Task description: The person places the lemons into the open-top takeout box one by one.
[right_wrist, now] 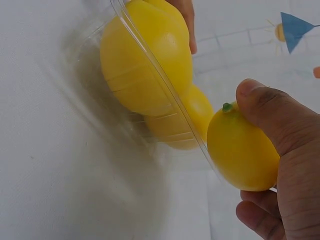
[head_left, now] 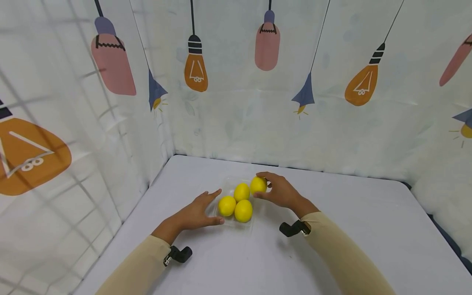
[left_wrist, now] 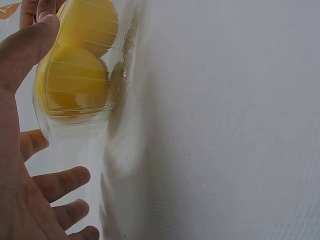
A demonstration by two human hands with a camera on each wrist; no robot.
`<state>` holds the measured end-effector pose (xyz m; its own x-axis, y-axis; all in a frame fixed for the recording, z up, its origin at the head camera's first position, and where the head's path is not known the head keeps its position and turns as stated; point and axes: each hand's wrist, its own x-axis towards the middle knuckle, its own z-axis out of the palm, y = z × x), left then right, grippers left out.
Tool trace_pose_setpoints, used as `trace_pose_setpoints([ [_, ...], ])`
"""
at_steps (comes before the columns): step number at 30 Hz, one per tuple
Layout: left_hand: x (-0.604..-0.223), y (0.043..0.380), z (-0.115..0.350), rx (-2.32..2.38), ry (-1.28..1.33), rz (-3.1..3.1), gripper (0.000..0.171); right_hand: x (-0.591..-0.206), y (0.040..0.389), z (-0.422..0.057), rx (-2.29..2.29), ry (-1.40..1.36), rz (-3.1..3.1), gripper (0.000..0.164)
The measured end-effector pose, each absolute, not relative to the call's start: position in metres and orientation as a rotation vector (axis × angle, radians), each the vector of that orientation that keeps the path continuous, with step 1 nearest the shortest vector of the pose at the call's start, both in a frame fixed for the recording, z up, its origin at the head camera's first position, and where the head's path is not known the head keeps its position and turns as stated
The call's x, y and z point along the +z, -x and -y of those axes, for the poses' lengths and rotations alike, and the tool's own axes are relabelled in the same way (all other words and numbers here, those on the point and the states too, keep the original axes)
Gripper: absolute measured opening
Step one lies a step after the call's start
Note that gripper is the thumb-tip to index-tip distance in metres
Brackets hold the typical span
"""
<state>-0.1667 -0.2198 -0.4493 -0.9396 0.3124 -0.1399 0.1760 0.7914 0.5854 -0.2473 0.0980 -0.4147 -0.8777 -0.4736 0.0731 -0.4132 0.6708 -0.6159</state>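
A clear plastic container (head_left: 237, 224) stands on the table with three yellow lemons inside, among them a front lemon (head_left: 243, 211). My right hand (head_left: 283, 191) pinches another lemon (right_wrist: 243, 150) between thumb and fingers, by the container's right rim; a green stem end shows on it in the right wrist view. At the container's left side is my left hand (head_left: 198, 212), fingers spread and thumb near the front corner. In the left wrist view its thumb (left_wrist: 37, 42) lies against or close to the clear wall; whether it presses there I cannot tell.
The white table (head_left: 287, 262) spreads around the container. Behind it and on the left hang white curtains (head_left: 236, 123) printed with lamps and bulbs. Each wrist wears a black camera mount (head_left: 180, 254).
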Motion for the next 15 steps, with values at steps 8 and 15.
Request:
trace_pose_setpoints([
  [8, -0.451, 0.167, 0.220, 0.860, -0.371, -2.749, 0.104, -0.415, 0.246, -0.088, -0.965, 0.737, -2.774, 0.074],
  [15, -0.451, 0.167, 0.220, 0.855, -0.364, -2.751, 0.103, -0.420, 0.248, -0.082, -0.944, 0.777, -2.781, 0.073],
])
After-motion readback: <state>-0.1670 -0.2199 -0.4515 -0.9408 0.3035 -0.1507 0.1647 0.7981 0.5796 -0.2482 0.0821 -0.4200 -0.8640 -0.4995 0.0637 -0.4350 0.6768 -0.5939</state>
